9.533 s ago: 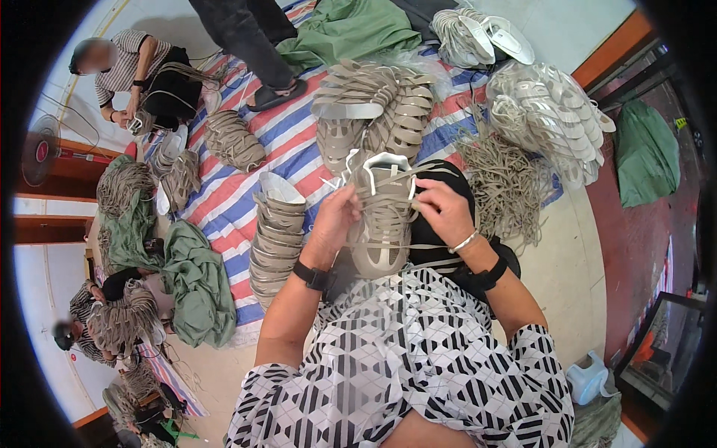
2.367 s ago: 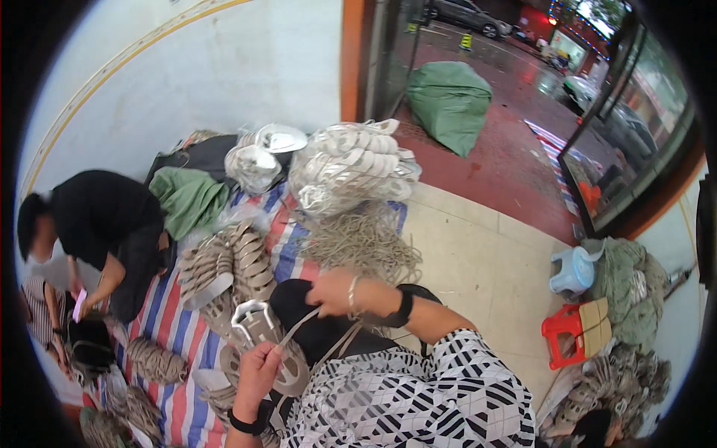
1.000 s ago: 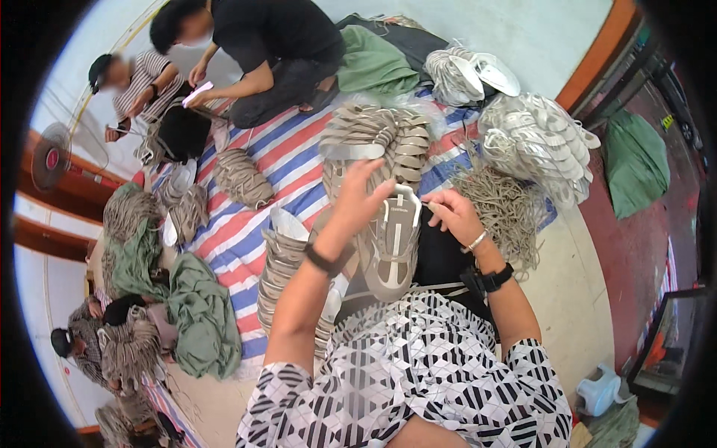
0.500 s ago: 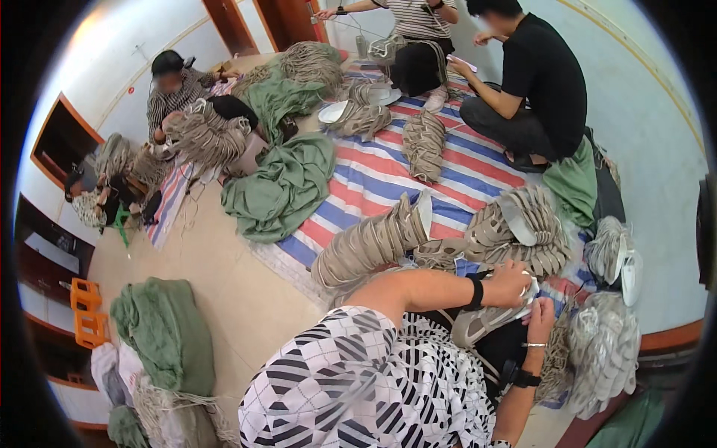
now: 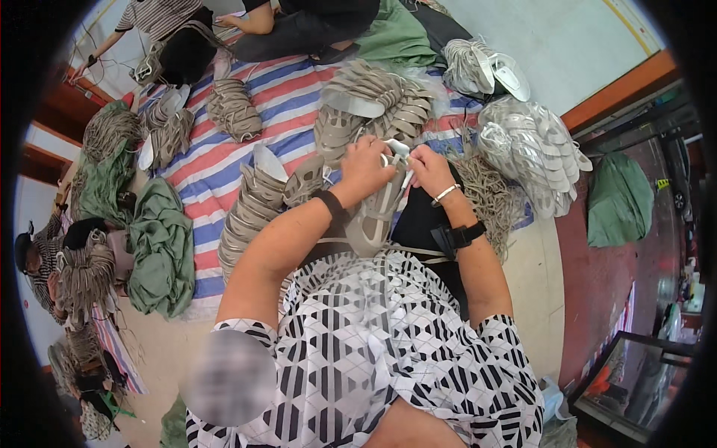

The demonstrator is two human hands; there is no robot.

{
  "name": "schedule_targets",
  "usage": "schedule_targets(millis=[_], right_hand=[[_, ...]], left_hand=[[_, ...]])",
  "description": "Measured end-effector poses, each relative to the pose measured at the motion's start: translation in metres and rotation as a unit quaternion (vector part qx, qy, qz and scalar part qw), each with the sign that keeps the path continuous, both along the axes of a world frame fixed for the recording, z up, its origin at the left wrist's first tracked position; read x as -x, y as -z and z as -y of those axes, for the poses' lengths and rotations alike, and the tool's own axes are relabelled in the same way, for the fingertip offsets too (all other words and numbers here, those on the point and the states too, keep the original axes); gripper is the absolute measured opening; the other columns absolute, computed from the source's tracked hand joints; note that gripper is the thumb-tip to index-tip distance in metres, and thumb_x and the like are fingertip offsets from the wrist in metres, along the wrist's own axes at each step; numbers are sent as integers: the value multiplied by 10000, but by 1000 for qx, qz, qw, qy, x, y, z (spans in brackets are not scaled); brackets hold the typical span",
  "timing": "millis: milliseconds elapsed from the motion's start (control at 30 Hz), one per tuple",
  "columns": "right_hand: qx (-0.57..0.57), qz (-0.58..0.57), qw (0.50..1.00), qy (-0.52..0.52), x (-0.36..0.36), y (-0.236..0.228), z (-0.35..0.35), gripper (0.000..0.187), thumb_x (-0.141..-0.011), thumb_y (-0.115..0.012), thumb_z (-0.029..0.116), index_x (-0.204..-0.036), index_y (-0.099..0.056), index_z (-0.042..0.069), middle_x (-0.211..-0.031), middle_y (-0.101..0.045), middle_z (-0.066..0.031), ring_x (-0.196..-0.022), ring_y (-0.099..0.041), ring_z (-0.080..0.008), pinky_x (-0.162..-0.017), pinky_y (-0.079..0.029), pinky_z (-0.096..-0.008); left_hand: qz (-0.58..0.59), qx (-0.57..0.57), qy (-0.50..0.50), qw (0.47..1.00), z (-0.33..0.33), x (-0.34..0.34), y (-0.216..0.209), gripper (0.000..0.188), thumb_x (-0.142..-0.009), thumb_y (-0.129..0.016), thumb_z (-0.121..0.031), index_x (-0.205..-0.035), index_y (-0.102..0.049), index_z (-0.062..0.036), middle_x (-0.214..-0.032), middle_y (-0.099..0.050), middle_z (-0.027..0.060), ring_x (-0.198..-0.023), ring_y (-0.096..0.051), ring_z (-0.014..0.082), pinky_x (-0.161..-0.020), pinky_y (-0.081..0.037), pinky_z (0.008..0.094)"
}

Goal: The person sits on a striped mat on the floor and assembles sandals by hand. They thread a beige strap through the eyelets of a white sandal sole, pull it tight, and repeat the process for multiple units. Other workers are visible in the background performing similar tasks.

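Note:
A beige-grey shoe upper rests over my lap, its rounded toe toward me. My left hand is closed on its opening, the fingers bent at a white edge. Close beside it, my right hand pinches a white strip at the same opening; whether this is a lace or part of the lining I cannot tell. Left of my hands lies a nested stack of similar uppers. Beyond them a curved row of uppers lies on the striped sheet. A tangle of beige laces lies right of my right wrist.
At the right are a plastic-covered pile of pale uppers and a green sack. A crumpled green cloth lies at the left. Co-workers sit at the far side and far left among more bundles. A glass-topped frame stands at lower right.
The view has swung toward the right and down, so everything appears shifted left. Both my hands remain at the opening of the shoe upper.

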State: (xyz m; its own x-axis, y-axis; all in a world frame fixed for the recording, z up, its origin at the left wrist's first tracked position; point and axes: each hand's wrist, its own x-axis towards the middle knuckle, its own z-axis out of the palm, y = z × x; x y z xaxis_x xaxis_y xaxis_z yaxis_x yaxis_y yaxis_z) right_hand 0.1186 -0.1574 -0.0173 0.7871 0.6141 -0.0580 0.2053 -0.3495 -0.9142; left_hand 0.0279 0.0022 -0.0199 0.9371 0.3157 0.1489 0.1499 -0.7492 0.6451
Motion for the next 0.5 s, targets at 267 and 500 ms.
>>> schedule_targets(millis=[267, 500], right_hand=[[-3, -27, 1000, 10, -5, 10, 4, 115, -873, -555, 106, -843, -516, 3, -654, -604, -90, -491, -597, -163, -458, -482, -293], [-40, 52, 997, 48, 2, 7, 3, 114, -846, -588, 127, -848, -545, 21, -669, -606, -116, -565, -617, -240, -527, -479, -328]], left_hand=[[-43, 41, 62, 996, -2, -10, 9, 401, -710, -695, -315, -1051, -593, -130, -1299, -461, 159, -1211, -412, 372, -997, -361, 434], [-41, 13, 96, 994, -8, -18, 21, 420, -717, -692, -327, -1074, -578, -137, -1303, -450, 185, -1193, -431, 384, -969, -389, 445]])
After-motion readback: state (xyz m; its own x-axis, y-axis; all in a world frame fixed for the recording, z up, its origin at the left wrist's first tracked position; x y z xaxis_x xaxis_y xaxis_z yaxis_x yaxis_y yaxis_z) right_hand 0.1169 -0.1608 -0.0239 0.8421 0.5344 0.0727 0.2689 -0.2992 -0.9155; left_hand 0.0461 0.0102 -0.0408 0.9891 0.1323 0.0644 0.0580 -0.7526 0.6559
